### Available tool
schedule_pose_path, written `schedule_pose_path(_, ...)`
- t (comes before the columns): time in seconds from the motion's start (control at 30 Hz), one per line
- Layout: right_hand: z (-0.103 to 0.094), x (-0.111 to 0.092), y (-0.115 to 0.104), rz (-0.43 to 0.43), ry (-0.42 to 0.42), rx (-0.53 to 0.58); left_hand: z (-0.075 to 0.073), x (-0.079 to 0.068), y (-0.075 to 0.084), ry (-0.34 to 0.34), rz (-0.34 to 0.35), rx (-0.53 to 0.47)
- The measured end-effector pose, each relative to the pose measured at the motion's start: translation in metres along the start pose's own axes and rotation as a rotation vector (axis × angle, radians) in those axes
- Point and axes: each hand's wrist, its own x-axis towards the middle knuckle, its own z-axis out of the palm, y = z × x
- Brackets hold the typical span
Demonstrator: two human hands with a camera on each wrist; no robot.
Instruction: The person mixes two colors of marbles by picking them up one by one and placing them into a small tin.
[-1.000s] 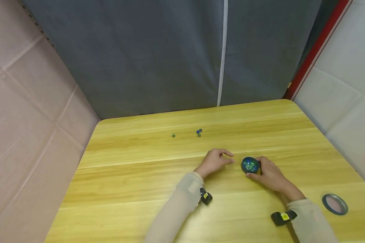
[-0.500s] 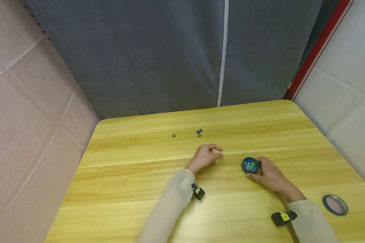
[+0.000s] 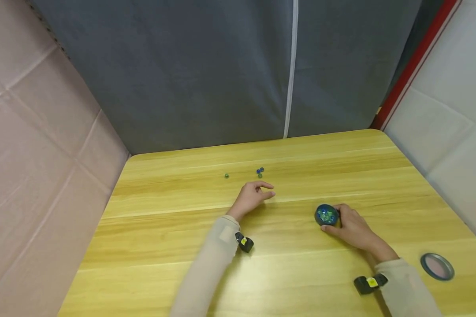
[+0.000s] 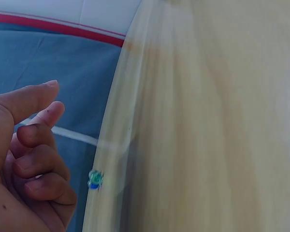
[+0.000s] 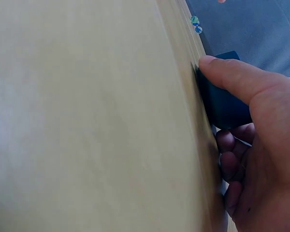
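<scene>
My right hand [image 3: 353, 226] grips a small round dark-blue tin [image 3: 316, 219] by its right side, thumb and fingers curled round the wall. Green and blue marbles [image 3: 327, 215] lie inside the tin. In the right wrist view the thumb presses the side of the tin [image 5: 227, 104]. My left hand [image 3: 250, 199] is over the table just in front of a cluster of three marbles [image 3: 260, 172], thumb and index finger apart with nothing between them. Its other fingers curl loosely in the left wrist view, where marbles [image 4: 95, 179] show beyond them.
A single green marble [image 3: 226, 175] lies left of the cluster. A round lid [image 3: 437, 267] with a clear-looking middle rests on the wooden table [image 3: 150, 246] at right, beside my right sleeve. A grey curtain [image 3: 198, 75] hangs behind the table's far edge.
My left hand has moved left and farther away, from beside the tin to near the marble cluster. The right hand and the tin have stayed in place.
</scene>
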Motion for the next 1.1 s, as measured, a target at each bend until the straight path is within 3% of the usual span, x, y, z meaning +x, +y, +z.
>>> schedule_pose_path(0.27,0.002,0.000,-0.001,-0.003,-0.001,0.002,-0.024,-0.001,-0.012,0.044,-0.027,-0.036)
schedule_pose_path(0.63,0.002,0.000,-0.003,-0.001,0.004,0.001,-0.058,-0.002,-0.024,0.140,-0.038,0.038)
schedule_pose_path(1.1,0.004,0.000,0.000,0.000,0.014,-0.001,-0.095,0.002,-0.039,0.232,-0.077,0.027)
